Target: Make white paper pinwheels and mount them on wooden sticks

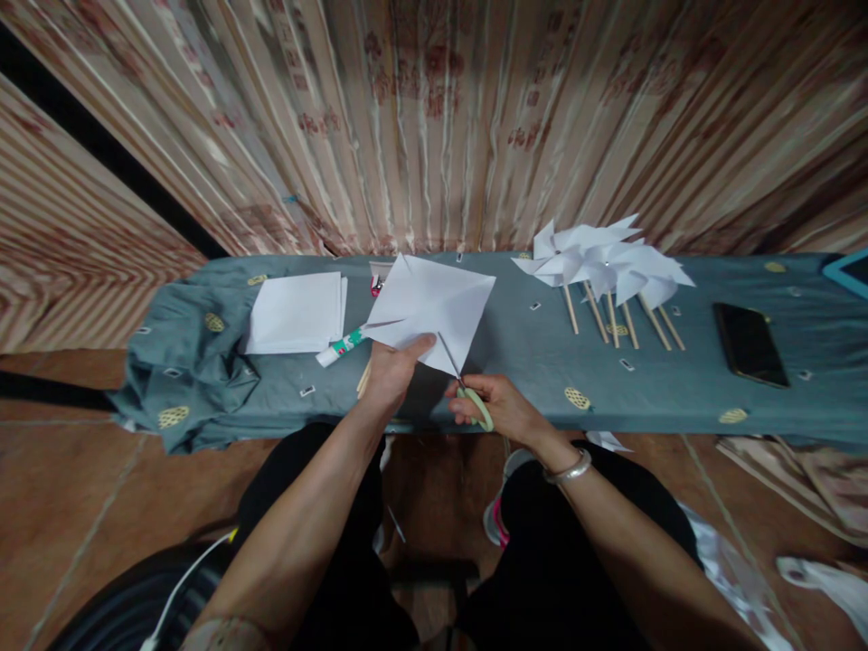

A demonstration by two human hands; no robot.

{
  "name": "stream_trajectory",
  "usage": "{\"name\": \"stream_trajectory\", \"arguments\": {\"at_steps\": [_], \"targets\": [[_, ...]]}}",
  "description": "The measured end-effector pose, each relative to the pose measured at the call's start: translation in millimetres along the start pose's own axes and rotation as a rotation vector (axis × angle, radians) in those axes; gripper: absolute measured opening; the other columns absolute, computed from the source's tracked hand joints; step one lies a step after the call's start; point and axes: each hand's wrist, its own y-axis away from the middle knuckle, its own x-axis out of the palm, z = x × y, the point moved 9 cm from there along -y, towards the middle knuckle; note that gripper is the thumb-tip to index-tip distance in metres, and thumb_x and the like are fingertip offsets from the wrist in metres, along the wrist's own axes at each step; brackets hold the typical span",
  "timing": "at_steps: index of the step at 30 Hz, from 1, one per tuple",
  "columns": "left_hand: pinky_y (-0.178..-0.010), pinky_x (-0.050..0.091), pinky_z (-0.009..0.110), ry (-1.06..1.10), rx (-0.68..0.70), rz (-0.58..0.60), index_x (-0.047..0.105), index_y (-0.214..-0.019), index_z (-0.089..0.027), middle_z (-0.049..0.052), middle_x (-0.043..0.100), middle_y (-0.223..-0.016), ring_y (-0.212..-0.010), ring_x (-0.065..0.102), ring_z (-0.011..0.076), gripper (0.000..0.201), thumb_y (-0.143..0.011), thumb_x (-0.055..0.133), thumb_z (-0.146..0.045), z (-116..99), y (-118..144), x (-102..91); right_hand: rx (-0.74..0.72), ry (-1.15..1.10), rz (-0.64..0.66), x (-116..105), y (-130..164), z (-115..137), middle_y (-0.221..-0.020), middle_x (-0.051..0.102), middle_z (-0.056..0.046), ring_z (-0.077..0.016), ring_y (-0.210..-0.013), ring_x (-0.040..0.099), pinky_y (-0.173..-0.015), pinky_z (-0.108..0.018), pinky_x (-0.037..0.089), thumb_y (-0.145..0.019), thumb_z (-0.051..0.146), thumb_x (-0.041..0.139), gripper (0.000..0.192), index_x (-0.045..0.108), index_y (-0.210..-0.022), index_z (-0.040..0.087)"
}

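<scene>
My left hand point(393, 366) grips the near edge of a white square paper sheet point(434, 303) held above the cloth-covered bench point(542, 380). My right hand point(498, 407) holds scissors point(467, 389) with pale green handles, and the blades meet the sheet's lower right corner. A glue stick point(343, 346) lies just left of my left hand. A wooden stick point(364, 378) pokes out beside that hand.
A stack of white paper squares point(298, 312) lies at the left. Several finished paper pinwheels point(603, 262) on wooden sticks rest at the right, with a black phone point(750, 344) beyond them. A striped curtain hangs behind. Paper scraps litter the floor.
</scene>
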Motion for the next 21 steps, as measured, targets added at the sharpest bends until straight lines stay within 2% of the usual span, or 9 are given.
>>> {"name": "stream_trajectory", "arguments": {"at_steps": [10,21], "targets": [[-0.090,0.051,0.040,-0.014,0.037,0.035,0.069,-0.100,-0.015,0.007,0.074,-0.088,-0.089,0.069,0.0254,0.050,-0.054,0.082,-0.026,-2.1,3.4,5.5,0.024,-0.012,-0.015,-1.0,-0.2,0.5,-0.060,0.064,0.002,-0.0092,-0.054,0.056,-0.051,-0.021,0.042,-0.061,0.059,0.081,0.050,0.067,-0.082,0.016],[-0.087,0.052,0.039,-0.024,0.026,0.026,0.070,-0.098,-0.015,0.008,0.075,-0.090,-0.085,0.069,0.0253,0.049,-0.051,0.082,-0.026,-3.1,5.4,7.9,0.005,0.020,-0.026,-4.6,0.2,2.8,-0.060,0.064,0.001,-0.0092,-0.054,0.055,-0.052,-0.021,0.042,-0.063,0.058,0.080,0.046,0.068,-0.079,0.016]]}}
